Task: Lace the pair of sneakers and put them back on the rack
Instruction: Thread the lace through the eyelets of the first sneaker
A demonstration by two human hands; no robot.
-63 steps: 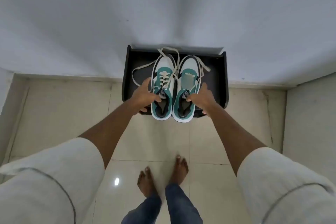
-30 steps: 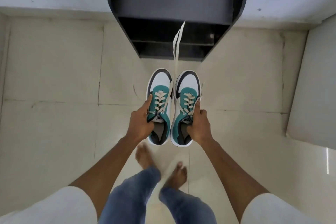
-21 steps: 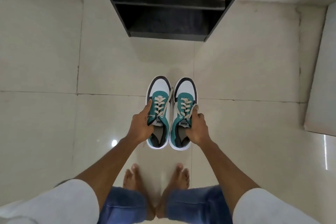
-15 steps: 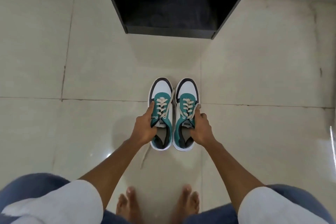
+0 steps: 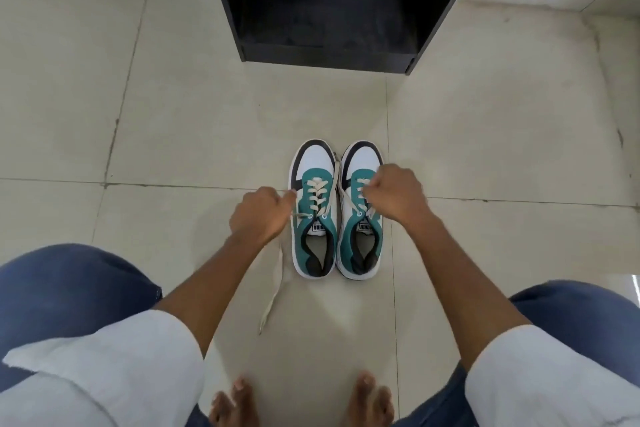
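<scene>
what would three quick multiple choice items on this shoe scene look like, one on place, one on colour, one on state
1. Where do the sneakers stand?
A. on the rack's shelf
B. on the tiled floor in front of the rack
C. on the person's lap

2. What colour is the panel around the eyelets?
A. red
B. yellow
C. teal

3. What is the left hand doing?
A. closed on a lace of the left sneaker
B. lying flat on the floor
C. gripping the rack

Answers: 1 B, both soles sit on the floor, short of the black rack. 2 C, teal surrounds the cream laces. 3 A, its fingers are curled on the lace beside that shoe.
</scene>
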